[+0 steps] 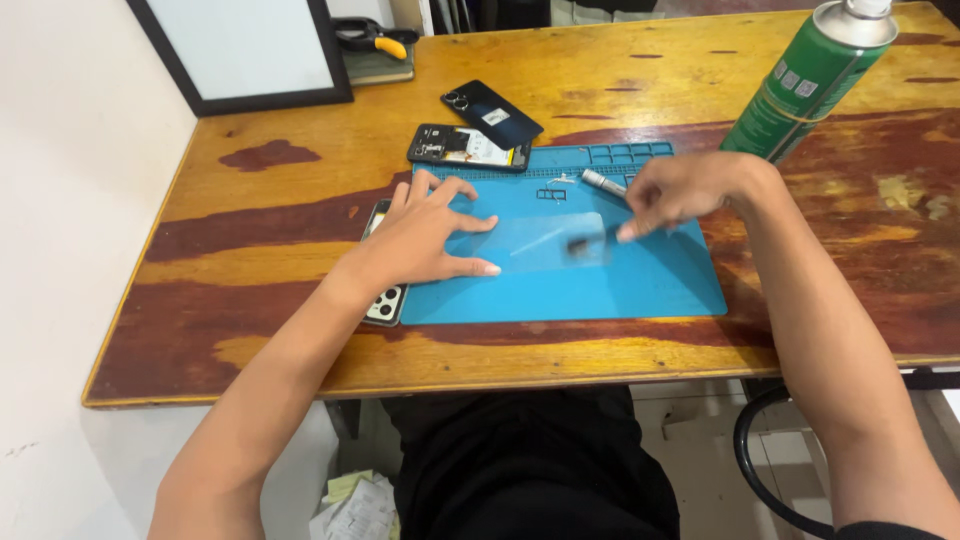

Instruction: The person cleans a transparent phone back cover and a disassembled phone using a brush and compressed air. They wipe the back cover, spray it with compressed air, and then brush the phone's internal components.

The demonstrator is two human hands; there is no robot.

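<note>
A: Where's the clear sheet (545, 243)?

B: On the blue mat (640, 285), between the two hands. The left hand (425, 235) lies flat and open, fingers spread, its fingertips at the sheet's left edge. The right hand (680, 190) is pinched shut on a small dark tool (590, 241), whose tip meets the sheet's right end.

A: Which way does the sheet run?

B: Its long axis goes left to right, along the mat's length.

A: Anything packaged or labelled?

B: A green spray can (815, 75) with pale label patches stands on the worktop (280, 260) beyond the mat's right corner, leaning in view. Behind the mat's far edge lie an opened phone (468, 147) and a dark back cover (492, 113) bearing a small white sticker.
</note>
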